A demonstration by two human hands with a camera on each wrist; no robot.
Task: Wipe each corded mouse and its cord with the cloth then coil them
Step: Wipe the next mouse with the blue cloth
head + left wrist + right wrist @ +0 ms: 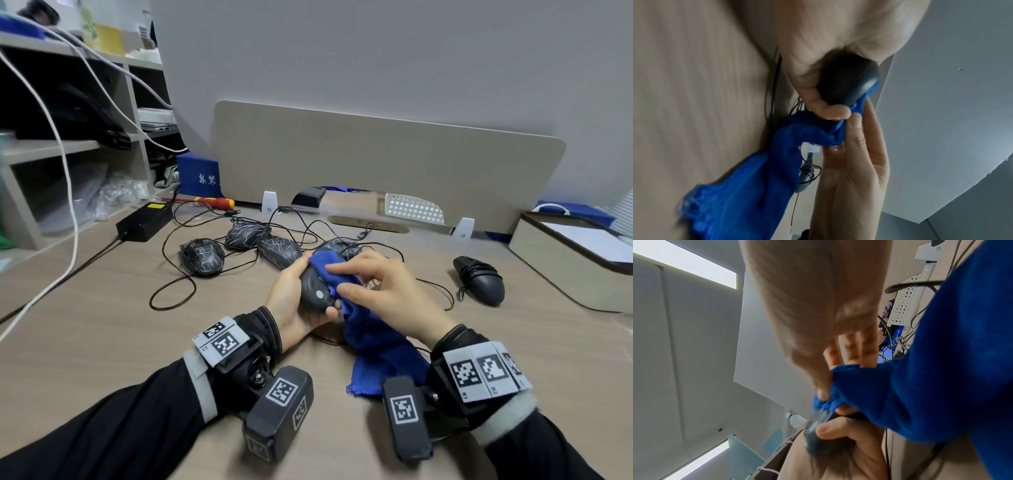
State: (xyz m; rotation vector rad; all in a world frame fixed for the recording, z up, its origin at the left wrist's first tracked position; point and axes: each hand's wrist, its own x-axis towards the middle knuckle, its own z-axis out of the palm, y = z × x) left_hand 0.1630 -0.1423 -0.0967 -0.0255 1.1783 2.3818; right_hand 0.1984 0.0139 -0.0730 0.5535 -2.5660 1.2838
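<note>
My left hand (298, 298) grips a dark grey corded mouse (317, 291) just above the desk, fingers curled round its body (849, 79). My right hand (376, 291) holds a blue cloth (373, 335) against the top of that mouse, thumb and forefinger pinching the fabric (830, 395). The cloth's loose end hangs down onto the desk. The mouse's cord (442, 294) trails off to the right. Several scratched-looking mice (202, 262) with tangled cords lie behind my hands. One black mouse (479, 279) with its cord wound round it lies at the right.
A black power brick (145, 221) and a red-yellow screwdriver (215, 202) lie at the back left. White cables (65, 192) hang across the left shelves. A beige divider panel (376, 164) closes the back. A lidded box (575, 260) stands at the right edge.
</note>
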